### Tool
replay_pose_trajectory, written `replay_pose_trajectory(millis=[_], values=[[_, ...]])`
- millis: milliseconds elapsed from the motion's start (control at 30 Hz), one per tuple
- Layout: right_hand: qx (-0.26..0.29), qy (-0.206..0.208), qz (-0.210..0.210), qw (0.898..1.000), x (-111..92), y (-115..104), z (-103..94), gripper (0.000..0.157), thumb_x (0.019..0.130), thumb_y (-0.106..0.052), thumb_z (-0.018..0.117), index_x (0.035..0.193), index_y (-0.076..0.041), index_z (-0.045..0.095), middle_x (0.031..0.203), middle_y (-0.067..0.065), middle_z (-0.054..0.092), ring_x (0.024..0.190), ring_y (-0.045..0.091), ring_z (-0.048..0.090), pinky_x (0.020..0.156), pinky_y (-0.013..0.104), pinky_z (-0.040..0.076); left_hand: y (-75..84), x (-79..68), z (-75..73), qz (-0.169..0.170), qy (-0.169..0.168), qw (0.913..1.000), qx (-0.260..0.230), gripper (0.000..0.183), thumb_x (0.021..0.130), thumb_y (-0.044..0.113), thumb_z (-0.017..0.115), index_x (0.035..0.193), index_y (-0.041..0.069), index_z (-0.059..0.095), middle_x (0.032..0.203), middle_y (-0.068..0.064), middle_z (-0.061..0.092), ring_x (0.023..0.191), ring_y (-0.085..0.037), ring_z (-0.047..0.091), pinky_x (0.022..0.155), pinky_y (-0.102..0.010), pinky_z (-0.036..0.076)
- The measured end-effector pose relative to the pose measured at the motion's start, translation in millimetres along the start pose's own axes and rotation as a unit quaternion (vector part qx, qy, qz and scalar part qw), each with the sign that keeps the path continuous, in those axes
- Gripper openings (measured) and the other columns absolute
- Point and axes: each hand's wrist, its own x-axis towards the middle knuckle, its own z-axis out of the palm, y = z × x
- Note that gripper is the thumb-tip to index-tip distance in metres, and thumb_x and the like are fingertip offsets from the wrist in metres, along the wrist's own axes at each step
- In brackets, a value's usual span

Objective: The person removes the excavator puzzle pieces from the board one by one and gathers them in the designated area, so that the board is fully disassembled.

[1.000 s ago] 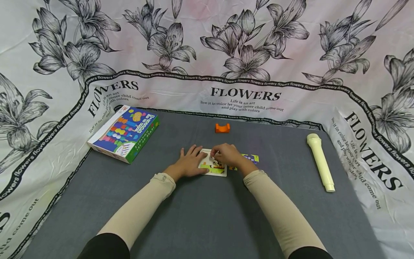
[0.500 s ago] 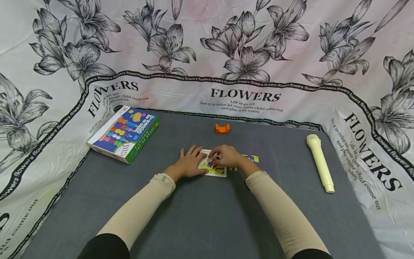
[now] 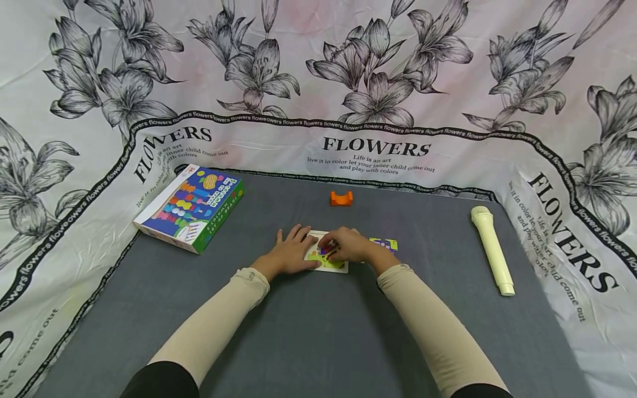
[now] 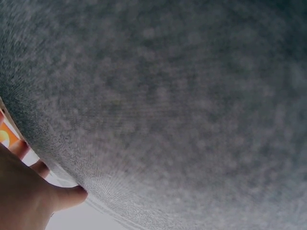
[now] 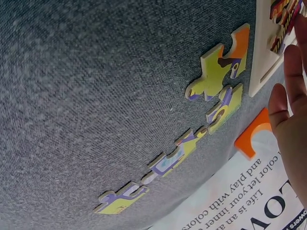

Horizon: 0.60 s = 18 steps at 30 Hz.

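A shallow white puzzle tray (image 3: 335, 270) with a yellow-green picture lies between both hands. My left hand (image 3: 287, 252) lies flat on its left side, fingers spread and thumb along the near edge. Over the tray's middle, my right hand (image 3: 350, 245) pinches a dark red, striped puzzle piece (image 3: 330, 251), which looks tilted. The fingers cover part of it, so its fit in the tray cannot be told. In the right wrist view, several loose puzzle pieces (image 5: 223, 62) lie beside the tray on the grey cloth. The left wrist view shows mostly cloth, with the left hand (image 4: 33, 191) at its edge.
An orange U-shaped block (image 3: 341, 199) stands beyond the tray. At the back left lies a colourful game box (image 3: 191, 207). A pale yellow, microphone-shaped stick (image 3: 492, 249) lies to the right. Flower-printed cloth (image 3: 378, 99) hangs behind the grey table (image 3: 318, 331).
The right hand has shifted slightly left and nearer over the tray, and its fingers now show the striped piece tilted among them. The left hand has stayed put.
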Motion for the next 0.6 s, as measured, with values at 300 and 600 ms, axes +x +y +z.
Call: replay_pose_trajectory(millis=[300,600], values=[[-0.074,0.020,-0.011,0.997,-0.4,-4.2,2.4,0.034,0.084,-0.018,0.076,0.117,-0.018,0.071,0.113,0.001,0.065,0.105,0.021,0.056,0.086,0.045,0.040,2.0,-1.1,1.0,-0.003,0.003,1.0000,0.000,0.066,0.092,0.060,0.052,0.146,0.024,0.041,0.161,-0.008,0.019,0.149,-0.034,0.010,0.109,-0.072,0.008],[-0.093,0.023,-0.001,0.995,2.4,-5.9,2.2,0.034,0.083,-0.020,0.077,0.117,-0.020,0.070,0.122,0.000,0.065,0.114,0.024,0.053,0.095,0.049,0.037,1.5,0.2,2.8,-0.008,0.004,1.0000,-0.001,0.065,0.092,0.060,0.052,0.146,0.025,0.041,0.161,-0.007,0.018,0.149,-0.034,0.009,0.109,-0.071,0.008]])
